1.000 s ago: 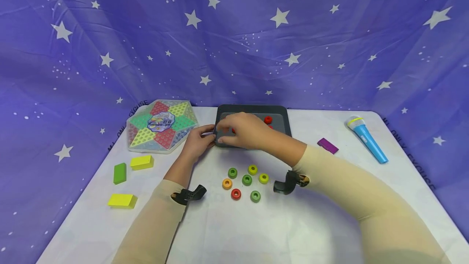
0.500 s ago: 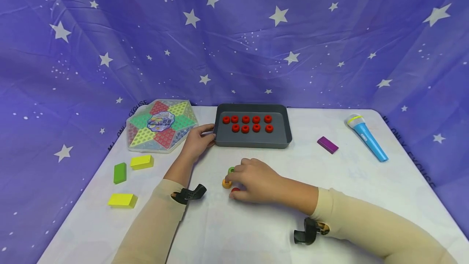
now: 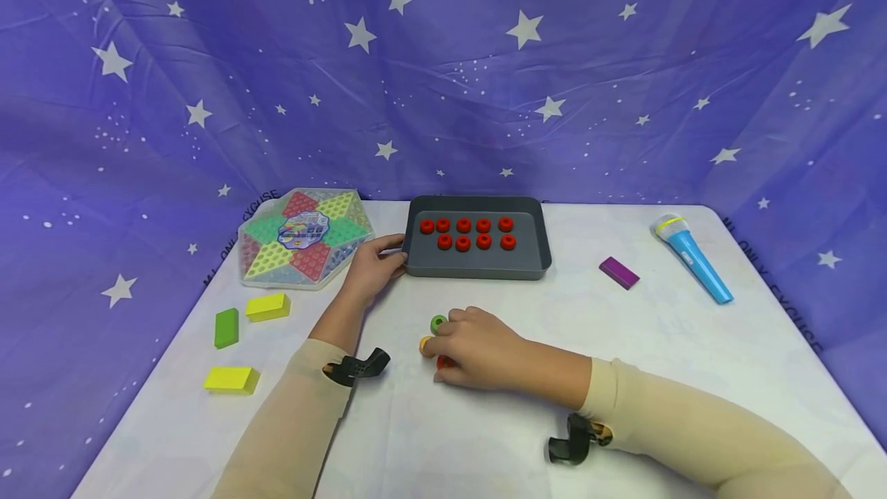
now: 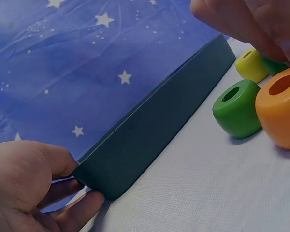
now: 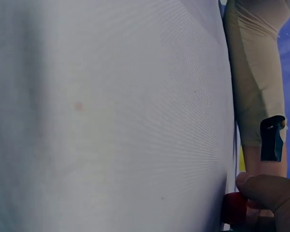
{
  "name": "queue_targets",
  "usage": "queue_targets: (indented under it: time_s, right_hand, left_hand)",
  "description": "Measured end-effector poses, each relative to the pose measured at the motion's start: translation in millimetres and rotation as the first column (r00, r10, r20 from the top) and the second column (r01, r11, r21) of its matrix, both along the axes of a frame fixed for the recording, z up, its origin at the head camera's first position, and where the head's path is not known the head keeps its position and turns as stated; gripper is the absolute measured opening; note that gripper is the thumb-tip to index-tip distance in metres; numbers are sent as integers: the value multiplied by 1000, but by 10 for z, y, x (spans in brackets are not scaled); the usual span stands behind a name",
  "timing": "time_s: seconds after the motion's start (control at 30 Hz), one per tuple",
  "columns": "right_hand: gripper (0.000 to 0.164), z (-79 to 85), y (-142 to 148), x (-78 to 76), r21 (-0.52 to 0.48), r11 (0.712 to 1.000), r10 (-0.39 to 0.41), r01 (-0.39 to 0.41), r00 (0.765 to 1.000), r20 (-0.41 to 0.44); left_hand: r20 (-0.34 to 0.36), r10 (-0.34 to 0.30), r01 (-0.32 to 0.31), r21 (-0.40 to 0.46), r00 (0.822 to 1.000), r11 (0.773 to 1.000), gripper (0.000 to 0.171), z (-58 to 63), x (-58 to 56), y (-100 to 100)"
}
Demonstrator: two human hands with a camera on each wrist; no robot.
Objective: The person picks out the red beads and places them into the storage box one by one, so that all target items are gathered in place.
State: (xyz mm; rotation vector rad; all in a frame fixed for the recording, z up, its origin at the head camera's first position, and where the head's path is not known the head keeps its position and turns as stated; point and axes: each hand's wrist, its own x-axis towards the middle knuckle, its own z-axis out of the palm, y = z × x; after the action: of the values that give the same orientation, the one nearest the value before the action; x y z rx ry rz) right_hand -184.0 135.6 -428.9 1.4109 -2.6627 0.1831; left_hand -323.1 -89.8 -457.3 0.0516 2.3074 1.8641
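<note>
My left hand (image 3: 373,269) holds the left side of a dark grey tray (image 3: 478,274), its fingers at the tray's corner in the left wrist view. Inside the tray, several red beads sit in two rows. Over the white table, my right hand (image 3: 481,349) pinches a loose red bead (image 3: 444,363) between thumb and finger; this red bead (image 5: 233,209) also shows by the thumb in the right wrist view. Close to those fingers lie a green bead (image 3: 438,323) and an orange bead (image 4: 282,111). A yellow bead (image 4: 251,66) stands farther back, hidden by the hand in the head view.
A Chinese checkers box (image 3: 305,241) lies left of the tray. Two yellow blocks (image 3: 268,307) and a green block (image 3: 226,328) are at the table's left. On the right are a purple block (image 3: 619,272) and a blue toy microphone (image 3: 693,259).
My right hand has come from above the tray down to the loose beads and taken hold of the red one. The left hand stays at the tray's side.
</note>
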Motion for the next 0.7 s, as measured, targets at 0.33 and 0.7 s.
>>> queue_targets:
  time_s: [0.33, 0.7]
  right_hand:
    - [29, 18, 48, 15, 30, 999, -23, 22, 999, 44]
    - [20, 102, 54, -28, -17, 1000, -14, 14, 999, 39]
  left_hand:
    - [5, -5, 5, 11, 1000, 1000, 43, 5, 2, 1]
    - [-21, 2, -2, 0, 1000, 1000, 43, -20, -11, -1]
